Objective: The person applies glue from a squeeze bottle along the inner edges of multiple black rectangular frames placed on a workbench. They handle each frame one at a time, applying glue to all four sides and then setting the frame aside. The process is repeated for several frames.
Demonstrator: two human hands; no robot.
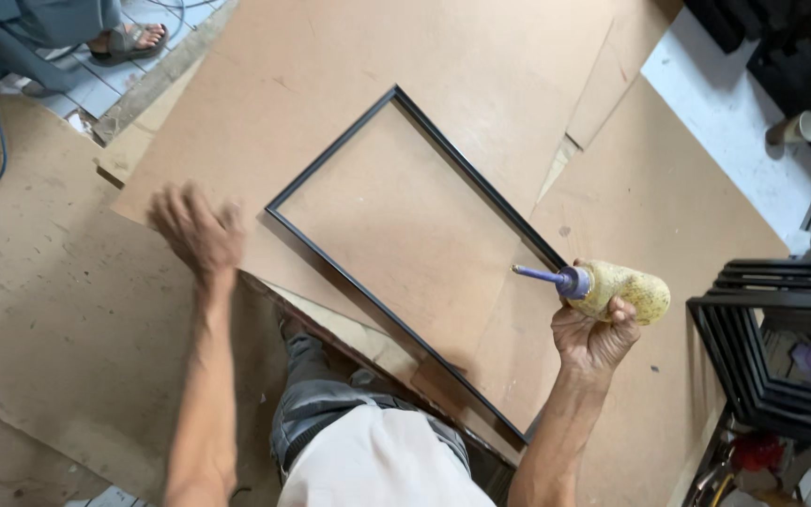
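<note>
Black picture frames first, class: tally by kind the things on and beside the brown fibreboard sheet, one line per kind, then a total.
Thin black rectangular frame lying flat on the fibreboard: 1
Yellowish squeeze bottle with purple nozzle, held in the right hand: 1
Pale paper cup at upper right: 1
Total: 3
The stacked black frames overlap too much to count.

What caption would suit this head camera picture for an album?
Right hand holds a yellowish glue bottle beside a black rectangular frame on brown board; left hand reaches over the board.
</note>
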